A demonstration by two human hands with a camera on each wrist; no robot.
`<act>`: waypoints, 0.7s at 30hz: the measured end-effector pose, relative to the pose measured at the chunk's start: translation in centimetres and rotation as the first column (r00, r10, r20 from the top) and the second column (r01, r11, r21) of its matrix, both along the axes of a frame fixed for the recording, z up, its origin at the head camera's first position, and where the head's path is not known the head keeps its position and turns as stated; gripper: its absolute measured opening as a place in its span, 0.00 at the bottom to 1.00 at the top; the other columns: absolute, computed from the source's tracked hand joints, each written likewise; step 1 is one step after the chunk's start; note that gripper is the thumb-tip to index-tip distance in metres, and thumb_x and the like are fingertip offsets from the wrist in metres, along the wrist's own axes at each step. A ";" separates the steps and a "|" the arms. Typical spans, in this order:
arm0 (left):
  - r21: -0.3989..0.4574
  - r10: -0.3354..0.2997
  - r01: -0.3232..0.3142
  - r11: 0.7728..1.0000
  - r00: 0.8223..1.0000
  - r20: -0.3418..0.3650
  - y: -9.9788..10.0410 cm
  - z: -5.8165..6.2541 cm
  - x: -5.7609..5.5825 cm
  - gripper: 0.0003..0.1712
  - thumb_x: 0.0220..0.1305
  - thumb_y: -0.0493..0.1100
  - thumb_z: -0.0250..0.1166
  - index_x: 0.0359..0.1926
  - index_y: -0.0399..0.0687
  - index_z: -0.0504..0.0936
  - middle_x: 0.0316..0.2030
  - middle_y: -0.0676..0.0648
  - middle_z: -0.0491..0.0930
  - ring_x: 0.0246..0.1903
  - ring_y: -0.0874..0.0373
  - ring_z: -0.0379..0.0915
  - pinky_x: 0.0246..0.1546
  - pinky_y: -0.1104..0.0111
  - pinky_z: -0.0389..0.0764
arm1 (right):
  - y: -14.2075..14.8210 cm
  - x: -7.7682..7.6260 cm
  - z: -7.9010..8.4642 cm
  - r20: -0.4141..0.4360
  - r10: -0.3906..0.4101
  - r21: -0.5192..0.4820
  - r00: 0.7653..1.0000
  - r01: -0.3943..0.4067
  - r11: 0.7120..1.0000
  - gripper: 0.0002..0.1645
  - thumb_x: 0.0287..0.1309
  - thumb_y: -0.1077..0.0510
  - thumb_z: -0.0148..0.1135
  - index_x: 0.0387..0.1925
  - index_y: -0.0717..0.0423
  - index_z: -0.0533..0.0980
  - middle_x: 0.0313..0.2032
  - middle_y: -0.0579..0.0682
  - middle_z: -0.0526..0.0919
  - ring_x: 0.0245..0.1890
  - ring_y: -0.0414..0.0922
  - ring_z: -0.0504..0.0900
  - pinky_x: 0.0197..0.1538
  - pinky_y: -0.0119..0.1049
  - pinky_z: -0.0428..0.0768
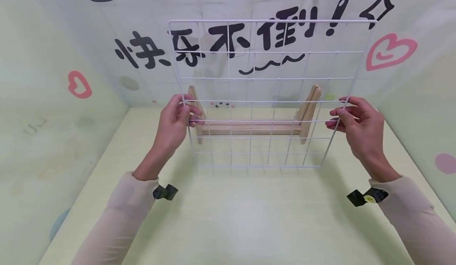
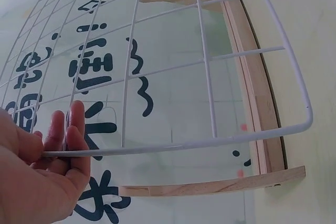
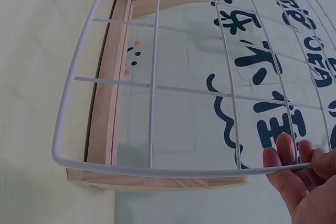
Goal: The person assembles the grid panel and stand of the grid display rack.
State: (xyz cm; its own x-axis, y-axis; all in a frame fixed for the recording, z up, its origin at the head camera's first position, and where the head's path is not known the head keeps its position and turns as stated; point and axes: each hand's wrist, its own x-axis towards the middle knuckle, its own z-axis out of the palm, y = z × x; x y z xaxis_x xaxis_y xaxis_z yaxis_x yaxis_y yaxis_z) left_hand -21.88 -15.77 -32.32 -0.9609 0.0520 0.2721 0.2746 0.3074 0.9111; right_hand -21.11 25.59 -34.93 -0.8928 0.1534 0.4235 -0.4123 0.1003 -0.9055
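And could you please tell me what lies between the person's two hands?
In the head view, the white wire grid spans from the left hand to the right hand, with a wooden stand behind it.

Counted: one wire grid [image 1: 252, 101]; one wooden stand [image 1: 261, 130] with two end pieces [image 1: 309, 110] and one crossbar [image 2: 255, 93]. Further: one left hand [image 1: 173, 120], one right hand [image 1: 364, 129], two sleeves [image 1: 124, 211], two wrist cameras [image 1: 165, 192], two pink hearts [image 1: 391, 52].

Pale walls [image 1: 103, 23] with black lettering [image 1: 146, 53] and pink hearts [image 1: 391, 52] flank a light yellow-green tabletop [image 1: 242, 221].
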 end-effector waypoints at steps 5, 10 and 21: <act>0.072 -0.028 0.028 0.997 1.000 0.006 0.0 0.0 0.3 0.14 0.79 0.43 0.45 0.58 0.41 0.68 0.38 0.45 0.81 0.37 0.61 0.84 0.37 0.71 0.81 | -0.2 0.1 0.2 -0.028 -0.003 -0.037 1.000 0.002 0.999 0.15 0.65 0.69 0.59 0.53 0.62 0.78 0.32 0.48 0.86 0.26 0.39 0.88 0.36 0.30 0.83; 0.184 -0.044 0.036 0.982 0.998 0.044 0.0 0.2 0.6 0.12 0.80 0.48 0.43 0.51 0.49 0.71 0.37 0.51 0.83 0.41 0.59 0.83 0.43 0.70 0.81 | -0.5 0.2 0.3 -0.050 -0.007 -0.059 0.999 0.004 0.998 0.15 0.65 0.69 0.59 0.52 0.63 0.78 0.32 0.49 0.86 0.27 0.39 0.88 0.36 0.30 0.83; 0.344 0.111 -0.081 0.935 0.991 -0.068 1.1 -0.3 0.8 0.13 0.78 0.42 0.47 0.46 0.34 0.71 0.23 0.55 0.79 0.27 0.62 0.81 0.32 0.71 0.83 | -0.7 0.4 0.1 -0.087 0.068 -0.099 0.994 -0.077 0.992 0.11 0.63 0.70 0.61 0.47 0.66 0.78 0.32 0.52 0.86 0.25 0.41 0.88 0.34 0.33 0.84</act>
State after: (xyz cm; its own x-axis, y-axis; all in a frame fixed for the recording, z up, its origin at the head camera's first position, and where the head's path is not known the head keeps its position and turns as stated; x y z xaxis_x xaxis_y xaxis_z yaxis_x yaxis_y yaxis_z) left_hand -21.11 -14.63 -32.60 -0.9291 -0.1497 0.3383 0.3404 0.0125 0.9402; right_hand -20.71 24.92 -34.80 -0.8653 0.1359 0.4825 -0.4897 -0.0237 -0.8716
